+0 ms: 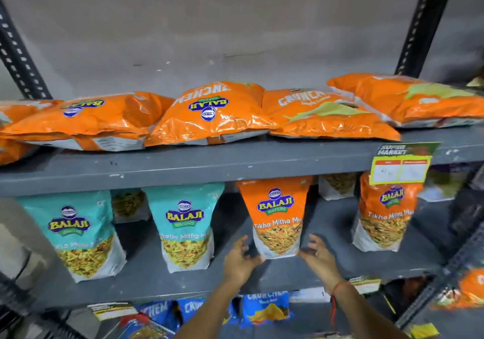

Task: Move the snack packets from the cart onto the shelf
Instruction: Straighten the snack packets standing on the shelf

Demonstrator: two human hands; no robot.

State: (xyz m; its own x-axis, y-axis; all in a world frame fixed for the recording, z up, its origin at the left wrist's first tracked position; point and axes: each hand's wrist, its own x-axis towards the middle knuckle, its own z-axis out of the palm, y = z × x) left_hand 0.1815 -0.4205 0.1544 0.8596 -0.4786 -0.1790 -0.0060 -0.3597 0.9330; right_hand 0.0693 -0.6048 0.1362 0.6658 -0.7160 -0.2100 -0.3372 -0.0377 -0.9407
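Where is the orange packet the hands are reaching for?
The orange packet stands upright on the middle shelf, between the left hand and right hand, right of a teal packet.

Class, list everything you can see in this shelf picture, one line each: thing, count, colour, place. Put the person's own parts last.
Flat snack bags: at least five, orange, lying on the top shelf.
Teal pouches: two, standing upright, middle shelf, left side.
Orange pouches: two, upright, middle shelf, centre and right.
Pouches behind: partly hidden, count unclear.
Blue packets: several, bottom shelf, partly hidden.
Price tag: one, yellow and white, top shelf edge, right.
Shelf rack: grey boards, black uprights.
Left hand: open, beside the centre orange pouch.
Right hand: open, on its other side.
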